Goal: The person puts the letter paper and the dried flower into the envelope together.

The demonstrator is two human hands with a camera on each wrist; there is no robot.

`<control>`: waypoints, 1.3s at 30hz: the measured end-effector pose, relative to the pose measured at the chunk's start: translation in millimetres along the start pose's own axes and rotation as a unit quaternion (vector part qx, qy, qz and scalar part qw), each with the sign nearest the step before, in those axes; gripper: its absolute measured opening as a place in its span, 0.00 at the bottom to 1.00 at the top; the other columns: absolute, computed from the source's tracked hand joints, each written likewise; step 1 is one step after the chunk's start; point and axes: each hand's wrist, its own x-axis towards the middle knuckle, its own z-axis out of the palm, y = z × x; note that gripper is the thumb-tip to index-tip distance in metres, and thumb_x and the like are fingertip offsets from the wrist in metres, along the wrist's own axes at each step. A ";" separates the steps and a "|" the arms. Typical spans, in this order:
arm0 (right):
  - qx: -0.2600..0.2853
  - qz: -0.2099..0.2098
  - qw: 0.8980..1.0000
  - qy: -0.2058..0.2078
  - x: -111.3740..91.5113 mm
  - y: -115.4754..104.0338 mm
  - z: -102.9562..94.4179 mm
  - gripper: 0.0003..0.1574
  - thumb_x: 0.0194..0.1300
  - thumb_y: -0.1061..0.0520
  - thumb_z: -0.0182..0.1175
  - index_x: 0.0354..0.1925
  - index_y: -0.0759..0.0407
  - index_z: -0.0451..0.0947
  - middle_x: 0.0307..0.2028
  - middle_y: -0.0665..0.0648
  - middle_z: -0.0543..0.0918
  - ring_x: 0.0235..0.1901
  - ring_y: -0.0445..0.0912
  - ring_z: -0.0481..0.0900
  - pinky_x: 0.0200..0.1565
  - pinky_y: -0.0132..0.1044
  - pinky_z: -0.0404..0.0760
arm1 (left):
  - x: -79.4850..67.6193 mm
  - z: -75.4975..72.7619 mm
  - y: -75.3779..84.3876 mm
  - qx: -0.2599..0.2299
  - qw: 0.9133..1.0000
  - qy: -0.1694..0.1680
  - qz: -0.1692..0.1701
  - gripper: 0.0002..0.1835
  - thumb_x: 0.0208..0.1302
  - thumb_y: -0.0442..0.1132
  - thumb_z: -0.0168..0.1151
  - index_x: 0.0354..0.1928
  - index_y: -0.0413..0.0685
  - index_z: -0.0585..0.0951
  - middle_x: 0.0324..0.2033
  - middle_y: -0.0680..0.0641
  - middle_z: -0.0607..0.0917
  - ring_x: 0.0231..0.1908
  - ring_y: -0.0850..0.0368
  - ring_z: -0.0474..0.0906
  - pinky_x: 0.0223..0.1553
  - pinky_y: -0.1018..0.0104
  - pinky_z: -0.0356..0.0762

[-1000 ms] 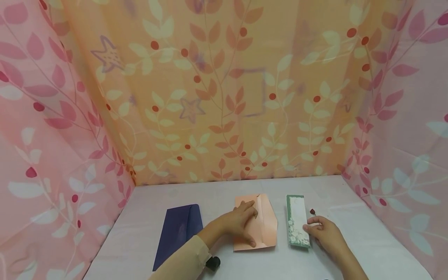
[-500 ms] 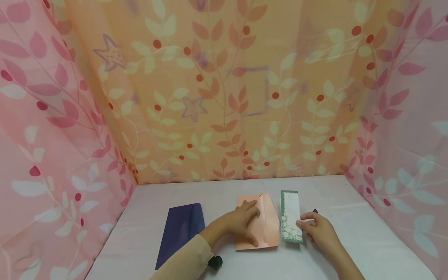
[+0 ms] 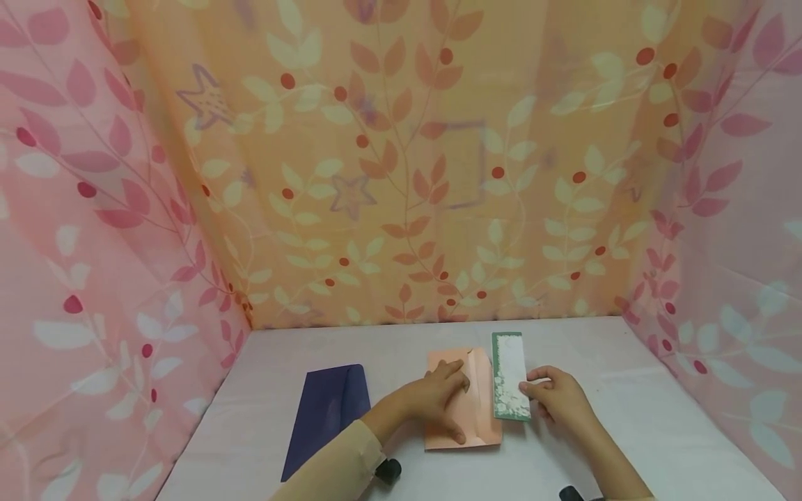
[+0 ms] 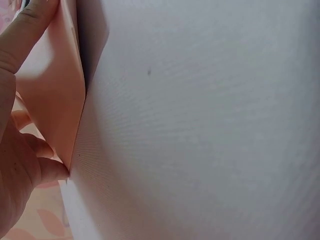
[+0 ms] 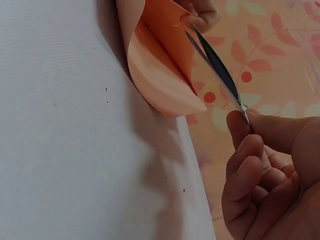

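Right hand [image 3: 560, 400] pinches card [image 3: 512, 372]; left hand [image 3: 431, 402] lies, fingers spread, on peach envelope [image 3: 471, 412]. Squaring card first should avoid creasing.

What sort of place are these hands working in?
Likely a makeshift, screened-off work or recording booth: a white tabletop, with an orange leaf-print backdrop behind it and pink leaf-print hangings on both sides.

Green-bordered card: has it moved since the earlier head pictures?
Yes, the card has moved left and upward in view, judged against the navy envelope.
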 end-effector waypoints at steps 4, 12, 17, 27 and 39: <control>-0.006 -0.008 1.000 -0.003 5.8 -5.9 0.8 0.25 0.66 0.51 0.69 0.53 0.65 0.75 0.23 0.56 0.82 0.17 0.43 0.71 0.18 0.34 0.72 | 0.9 1.1 0.2 0.001 1.000 0.002 0.004 0.44 0.40 0.74 0.76 0.56 0.68 0.66 0.81 0.47 0.52 0.78 0.31 0.47 0.72 0.33 0.57; -0.013 -0.020 1.000 0.002 10.2 -10.4 6.7 0.25 0.64 0.53 0.72 0.50 0.68 0.76 0.24 0.55 0.84 0.23 0.46 0.81 0.25 0.40 0.81 | 4.2 -0.4 -0.4 0.001 1.000 0.003 0.000 0.44 0.39 0.75 0.76 0.56 0.70 0.66 0.81 0.49 0.50 0.79 0.33 0.46 0.73 0.34 0.57; -0.013 -0.020 1.000 -0.011 11.1 -5.9 11.4 0.23 0.64 0.56 0.72 0.49 0.69 0.76 0.24 0.56 0.86 0.25 0.48 0.85 0.26 0.41 0.84 | 5.9 0.5 -1.7 0.001 1.000 0.002 -0.001 0.44 0.39 0.74 0.76 0.55 0.70 0.67 0.81 0.49 0.51 0.79 0.32 0.46 0.73 0.34 0.56; 0.040 -0.016 0.998 -0.039 8.0 1.5 25.2 0.24 0.63 0.60 0.71 0.50 0.72 0.74 0.25 0.59 0.87 0.26 0.49 0.87 0.30 0.43 0.87 | 4.7 2.1 -3.7 0.007 1.000 -0.001 -0.011 0.44 0.39 0.76 0.75 0.56 0.71 0.67 0.82 0.51 0.50 0.79 0.35 0.46 0.74 0.37 0.57; 0.034 -0.022 0.998 -0.043 4.8 0.5 35.3 0.34 0.62 0.64 0.70 0.63 0.69 0.69 0.23 0.58 0.83 0.26 0.49 0.87 0.31 0.40 0.86 | 2.7 2.9 -2.1 0.009 1.000 0.000 -0.016 0.45 0.39 0.76 0.75 0.58 0.71 0.68 0.81 0.52 0.51 0.79 0.36 0.47 0.73 0.37 0.58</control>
